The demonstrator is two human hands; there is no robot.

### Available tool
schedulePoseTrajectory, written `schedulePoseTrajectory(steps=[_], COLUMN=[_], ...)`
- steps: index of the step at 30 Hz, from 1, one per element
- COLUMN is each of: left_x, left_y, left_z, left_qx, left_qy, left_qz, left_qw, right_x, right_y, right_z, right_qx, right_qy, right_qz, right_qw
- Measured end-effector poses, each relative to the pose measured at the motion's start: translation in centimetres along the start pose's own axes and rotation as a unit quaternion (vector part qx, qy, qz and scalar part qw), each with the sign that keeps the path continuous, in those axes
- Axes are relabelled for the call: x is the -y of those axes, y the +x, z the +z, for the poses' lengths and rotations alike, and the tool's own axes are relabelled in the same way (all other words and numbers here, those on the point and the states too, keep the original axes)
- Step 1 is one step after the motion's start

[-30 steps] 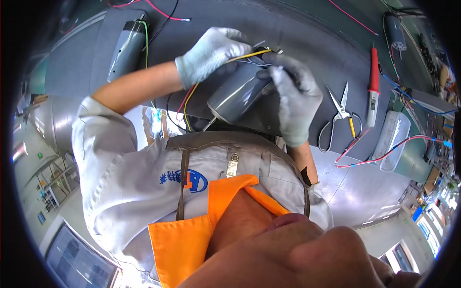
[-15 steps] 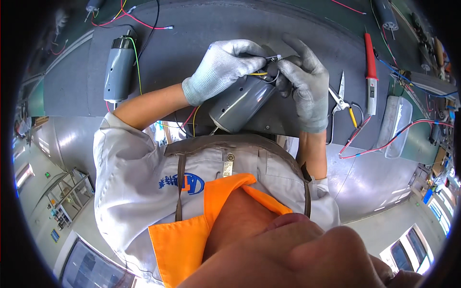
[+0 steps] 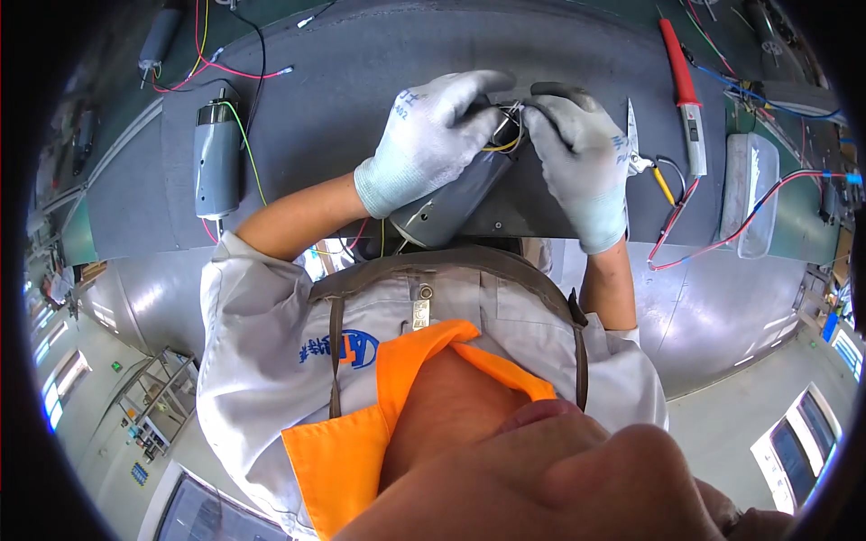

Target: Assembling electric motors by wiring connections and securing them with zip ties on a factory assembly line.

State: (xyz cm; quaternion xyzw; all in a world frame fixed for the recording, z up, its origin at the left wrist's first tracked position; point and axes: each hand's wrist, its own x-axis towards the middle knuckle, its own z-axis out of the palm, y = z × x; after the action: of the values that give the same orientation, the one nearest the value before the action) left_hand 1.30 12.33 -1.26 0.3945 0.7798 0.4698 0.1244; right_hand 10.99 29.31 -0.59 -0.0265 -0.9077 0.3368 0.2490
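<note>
Both my hands wear light grey gloves. My left hand (image 3: 431,137) wraps over the upper part of a grey cylindrical motor (image 3: 446,207) that lies tilted on the dark grey mat (image 3: 361,81). My right hand (image 3: 582,158) grips the motor's far end, with its fingers on the yellow and white wires (image 3: 507,135) that come out there. The fingertips of both hands meet over the wire ends. Red and yellow leads hang from the motor's near end by my chest.
A second grey motor (image 3: 216,162) with red, green and black leads lies at the mat's left. Wire cutters (image 3: 640,153), a red-handled tool (image 3: 681,86) and a clear plastic tray (image 3: 747,194) lie to the right, with red and blue cables around them.
My view has shifted, so the bench appears lower in the picture. Both hands have closed in on the motor's wire end, and the motor now rests on the mat.
</note>
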Motion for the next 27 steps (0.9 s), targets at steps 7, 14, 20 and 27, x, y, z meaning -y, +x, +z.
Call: schedulePoseTrajectory(steps=[7,14,20,27], left_x=[-0.4,0.0,0.5,1.2], left_y=[-1.1,-1.0,0.3,2.2], left_z=[0.6,1.2,0.8,-1.4], left_qx=[-0.047,-0.064,0.018,0.208], left_qy=[-0.149,0.135,0.156,0.382], left_qz=[-0.121,0.078,0.171,0.374], left_qw=[0.980,0.986,0.973,0.819], right_x=[-6.5,-7.8,-7.8,-0.7], right_y=[0.5,2.6,1.1,-4.3], right_z=[1.8,3.7,2.8,-0.9], right_qx=[-0.067,-0.021,-0.118,0.013], right_qy=[0.082,0.038,0.587,0.497], right_qz=[0.124,0.128,0.293,0.312], right_qw=[0.987,0.991,0.745,0.810])
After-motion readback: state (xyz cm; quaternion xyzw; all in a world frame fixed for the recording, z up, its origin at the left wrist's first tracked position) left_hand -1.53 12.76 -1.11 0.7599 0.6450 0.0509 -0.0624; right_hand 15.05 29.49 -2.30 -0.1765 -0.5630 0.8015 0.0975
